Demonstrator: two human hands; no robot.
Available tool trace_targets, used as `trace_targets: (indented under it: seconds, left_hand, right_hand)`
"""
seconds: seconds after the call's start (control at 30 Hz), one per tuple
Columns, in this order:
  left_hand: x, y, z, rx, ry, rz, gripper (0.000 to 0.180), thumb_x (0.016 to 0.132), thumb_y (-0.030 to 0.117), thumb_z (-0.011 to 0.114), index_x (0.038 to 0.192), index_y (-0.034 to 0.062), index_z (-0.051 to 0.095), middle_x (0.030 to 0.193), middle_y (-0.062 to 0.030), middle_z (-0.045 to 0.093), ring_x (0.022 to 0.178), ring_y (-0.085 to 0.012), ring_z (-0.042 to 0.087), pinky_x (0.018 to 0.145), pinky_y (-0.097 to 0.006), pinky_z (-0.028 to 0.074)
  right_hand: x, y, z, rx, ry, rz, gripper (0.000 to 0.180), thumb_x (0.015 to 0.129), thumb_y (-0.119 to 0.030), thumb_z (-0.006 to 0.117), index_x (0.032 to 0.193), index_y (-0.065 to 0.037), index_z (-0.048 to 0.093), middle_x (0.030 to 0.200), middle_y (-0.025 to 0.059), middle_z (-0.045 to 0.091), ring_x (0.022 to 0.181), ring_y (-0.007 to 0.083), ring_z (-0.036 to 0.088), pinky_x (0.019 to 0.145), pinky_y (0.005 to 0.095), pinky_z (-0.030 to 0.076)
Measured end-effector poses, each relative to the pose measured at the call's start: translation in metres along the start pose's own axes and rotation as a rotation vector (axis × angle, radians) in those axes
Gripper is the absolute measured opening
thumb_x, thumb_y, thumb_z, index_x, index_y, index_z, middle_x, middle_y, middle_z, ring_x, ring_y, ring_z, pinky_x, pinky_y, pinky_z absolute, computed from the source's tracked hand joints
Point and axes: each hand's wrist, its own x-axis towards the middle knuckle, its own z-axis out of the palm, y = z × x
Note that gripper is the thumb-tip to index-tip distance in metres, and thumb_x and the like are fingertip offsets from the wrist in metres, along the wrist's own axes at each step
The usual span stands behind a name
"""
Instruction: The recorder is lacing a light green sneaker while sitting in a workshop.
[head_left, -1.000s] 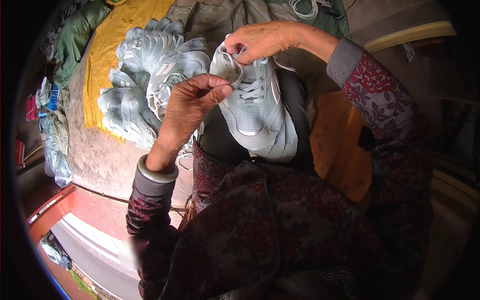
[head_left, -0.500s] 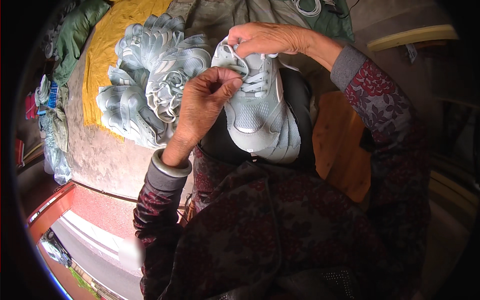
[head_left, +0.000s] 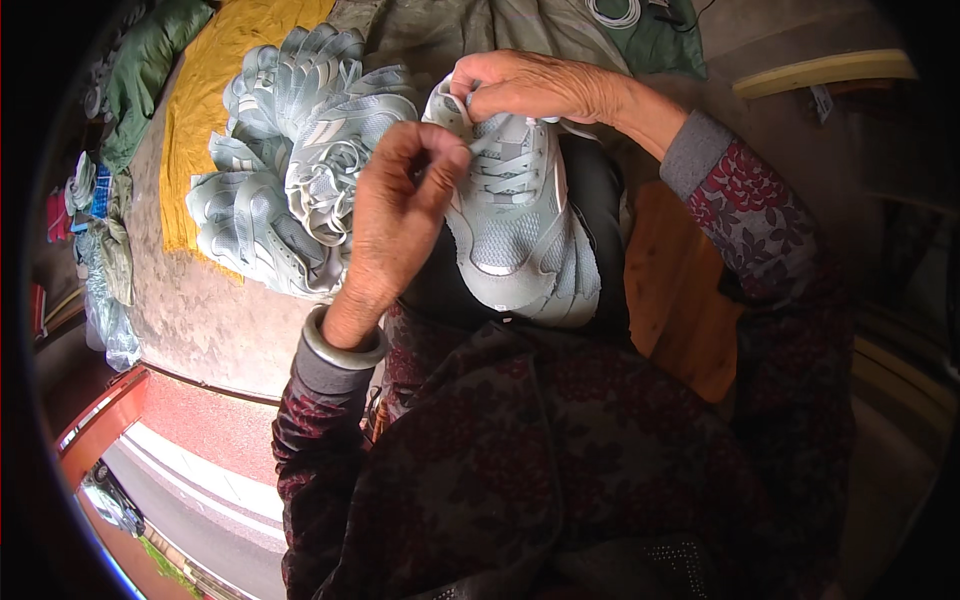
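A pile of pale grey-green shoe uppers (head_left: pixel 290 190) fills the floor at ten o'clock, lying partly on a yellow cloth (head_left: pixel 215 90), with bare concrete floor (head_left: pixel 200 320) below it. None of that has shifted over the last second.

The one finished-looking grey sneaker (head_left: pixel 515 230) rests on the person's lap, toe toward six o'clock and collar toward twelve, over dark clothing. It sat a little higher and more to the left a second ago; now it lies nearer the middle, so it seems to have settled for lacing work.

The right hand (head_left: pixel 520 85) has stayed at the shoe's collar, at twelve o'clock of it, fingers pressed together on the top of the lace (head_left: pixel 505 165) by the uppermost eyelets.

The left hand (head_left: pixel 400 215) has changed most. It has risen from beside the shoe's left edge, and its thumb and forefinger now meet in a pinch at ten o'clock of the shoe; whether a lace end is between them I cannot tell, though the pulled-up pose suggests a strand being drawn taut. A metal bangle (head_left: pixel 342 348) sits on that wrist.
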Motion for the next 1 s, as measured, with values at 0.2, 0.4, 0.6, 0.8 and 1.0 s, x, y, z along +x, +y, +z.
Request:
trace_targets:
  seconds: [0.2,0.4,0.6,0.8,1.0]
  left_hand:
    - [0.008,0.008,-0.003,0.167,-0.022,-0.053,0.016,0.095,0.012,0.066,0.102,-0.0021,0.066,0.085,0.0005,0.064,0.079,-0.0051,0.055,0.075,-0.02,0.046]
    - [0.006,-0.006,0.005,0.229,0.039,0.055,0.015,0.085,0.008,0.076,0.096,-0.0012,0.072,0.083,-0.0029,0.069,0.078,-0.009,0.062,0.074,-0.024,0.051]
    - [0.008,0.0,0.007,0.453,0.055,0.213,0.013,0.082,0.007,0.078,0.093,0.0014,0.073,0.082,-0.0063,0.069,0.075,-0.0136,0.065,0.072,-0.026,0.052]
    - [0.013,-0.002,0.008,0.496,0.061,0.269,0.013,0.081,0.005,0.076,0.093,0.0031,0.072,0.082,-0.008,0.069,0.075,-0.0196,0.067,0.07,-0.029,0.053]
    - [0.021,0.021,0.007,0.803,-0.121,0.402,0.009,0.084,0.004,0.072,0.093,0.0029,0.069,0.082,-0.0075,0.068,0.075,-0.0186,0.064,0.069,-0.029,0.052]
  right_hand:
    - [-0.008,-0.01,0.004,0.03,0.049,0.028,0.047,0.082,-0.028,0.061,0.116,0.004,0.061,0.102,0.0082,0.063,0.096,0.0157,0.056,0.082,0.0289,0.045]
    - [-0.004,-0.004,0.003,0.025,0.026,-0.007,0.05,0.08,-0.03,0.062,0.116,0.004,0.061,0.102,0.0086,0.063,0.095,0.0159,0.056,0.082,0.0289,0.045]
    - [-0.006,-0.007,0.003,0.015,0.027,0.039,0.046,0.08,-0.03,0.062,0.112,0.003,0.061,0.099,0.0074,0.062,0.092,0.0154,0.055,0.081,0.0288,0.044]
    - [-0.003,0.001,0.003,-0.003,0.019,-0.049,0.043,0.082,-0.03,0.06,0.11,0.002,0.062,0.097,0.0067,0.062,0.089,0.015,0.054,0.077,0.03,0.045]
    - [-0.001,0.009,0.004,-0.083,0.03,-0.072,0.038,0.082,-0.028,0.061,0.106,0.002,0.063,0.094,0.0061,0.063,0.086,0.0146,0.056,0.077,0.0293,0.046]
